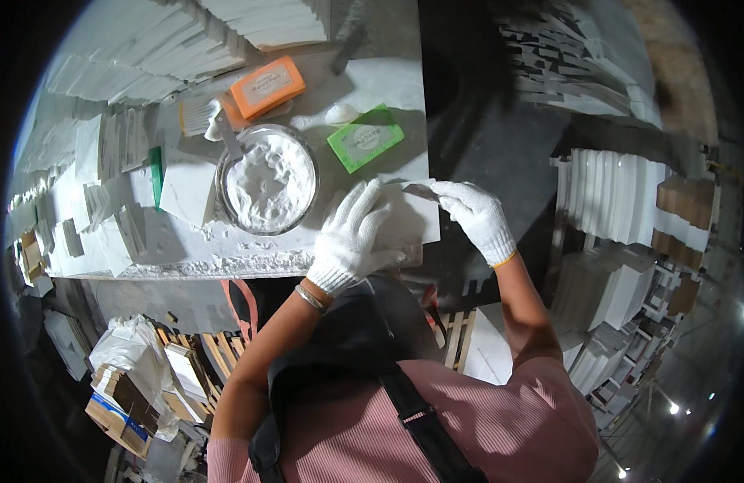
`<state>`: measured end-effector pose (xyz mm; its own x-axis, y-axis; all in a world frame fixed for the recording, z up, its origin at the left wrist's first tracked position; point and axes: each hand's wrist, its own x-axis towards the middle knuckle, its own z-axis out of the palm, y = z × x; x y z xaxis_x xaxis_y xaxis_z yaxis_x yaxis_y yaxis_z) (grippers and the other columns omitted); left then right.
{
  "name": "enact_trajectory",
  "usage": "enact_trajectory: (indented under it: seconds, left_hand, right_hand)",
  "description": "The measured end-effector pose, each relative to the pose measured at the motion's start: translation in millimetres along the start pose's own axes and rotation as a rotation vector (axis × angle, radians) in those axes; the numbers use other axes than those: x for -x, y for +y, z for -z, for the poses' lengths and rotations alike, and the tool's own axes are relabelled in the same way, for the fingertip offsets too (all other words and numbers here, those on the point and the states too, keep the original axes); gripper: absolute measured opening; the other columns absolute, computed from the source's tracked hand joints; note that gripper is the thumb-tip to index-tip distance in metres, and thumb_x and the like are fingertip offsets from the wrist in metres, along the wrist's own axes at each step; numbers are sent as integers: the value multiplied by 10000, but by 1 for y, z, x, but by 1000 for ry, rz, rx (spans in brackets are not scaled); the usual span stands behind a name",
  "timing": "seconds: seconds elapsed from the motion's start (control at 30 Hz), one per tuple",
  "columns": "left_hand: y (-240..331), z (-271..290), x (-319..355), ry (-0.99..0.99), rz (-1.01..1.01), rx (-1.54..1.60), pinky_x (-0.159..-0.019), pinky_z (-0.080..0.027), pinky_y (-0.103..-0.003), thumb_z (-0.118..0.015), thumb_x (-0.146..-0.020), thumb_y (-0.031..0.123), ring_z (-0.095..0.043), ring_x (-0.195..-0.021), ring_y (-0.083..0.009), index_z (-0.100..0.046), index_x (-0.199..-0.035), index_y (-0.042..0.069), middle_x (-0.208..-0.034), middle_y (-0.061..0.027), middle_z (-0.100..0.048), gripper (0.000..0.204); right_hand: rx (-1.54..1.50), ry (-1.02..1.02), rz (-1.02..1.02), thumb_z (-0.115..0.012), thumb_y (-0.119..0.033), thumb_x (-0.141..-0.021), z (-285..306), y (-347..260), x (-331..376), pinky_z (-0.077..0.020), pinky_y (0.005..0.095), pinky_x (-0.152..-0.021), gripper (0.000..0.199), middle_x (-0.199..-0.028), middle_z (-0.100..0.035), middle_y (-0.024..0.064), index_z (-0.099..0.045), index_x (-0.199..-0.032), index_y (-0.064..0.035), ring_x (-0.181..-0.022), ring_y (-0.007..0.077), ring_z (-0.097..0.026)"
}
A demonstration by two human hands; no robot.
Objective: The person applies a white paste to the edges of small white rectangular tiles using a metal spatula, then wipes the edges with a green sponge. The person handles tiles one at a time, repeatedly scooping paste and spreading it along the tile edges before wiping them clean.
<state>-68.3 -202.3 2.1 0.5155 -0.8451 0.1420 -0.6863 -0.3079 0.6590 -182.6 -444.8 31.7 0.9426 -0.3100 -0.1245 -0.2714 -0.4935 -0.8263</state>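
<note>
My left hand (349,233), in a white knitted glove, lies with its fingers stretched out on a white slab (416,219) at the table's right corner. At the slab's far right edge, my gloved right hand (472,211) pinches a thin grey scraper blade (420,190); its exact shape is partly hidden by the fingers. To the left of my left hand stands a round bowl (311,208) filled with white paste (267,189). A putty knife (229,138) leans in it over the far left rim.
Beyond the bowl lie an orange box-shaped block (267,87) and a green one (366,138). A white lump (341,114) sits beside the green block. White slabs (106,153) stand stacked at the left, and more stacks (609,193) at the right. Dried paste crusts the table's front edge (227,266).
</note>
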Motion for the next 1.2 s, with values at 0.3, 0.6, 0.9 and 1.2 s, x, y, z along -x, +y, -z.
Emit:
enact_trajectory:
  seconds: [0.3, 0.6, 0.9, 1.2]
  left_hand:
    - [1, -4, 9, 103, -25, 13, -1122, -387, -522, -869, -635, 415, -465, -1364, -392, -612, -1235, 61, -1499, -195, -470, 742]
    - [-4, -12, 10, 185, -102, -79, -1156, -358, -479, -833, -697, 483, -395, -1421, -369, -536, -1376, 41, -1524, -183, -443, 863]
    - [7, -16, 2, 183, -113, -237, -1101, -380, -511, -831, -663, 540, -389, -1407, -404, -496, -1417, 52, -1509, -211, -427, 959]
    - [39, -8, -10, 22, -26, -187, -1151, -342, -470, -865, -607, 428, -416, -1398, -355, -514, -1403, 44, -1463, -171, -492, 951]
  right_hand:
    - [95, -71, -11, -672, -32, -891, -6, -7, 67, -574, 321, -737, 243, -973, -742, 94, -759, -1112, -83, -830, 232, -714]
    - [-429, 192, -445, -679, -103, -940, -14, 29, 180, -507, 228, -650, 379, -941, -701, 42, -616, -1309, -48, -766, 101, -651]
    - [-844, 301, -359, -594, -182, -1029, -24, 51, 139, -555, 284, -715, 116, -1057, -694, 48, -598, -1124, -115, -921, 163, -676]
    - [-1029, 263, -264, -633, -145, -997, -62, 58, 55, -525, 261, -739, 305, -1028, -676, -7, -618, -1299, -105, -908, 102, -635]
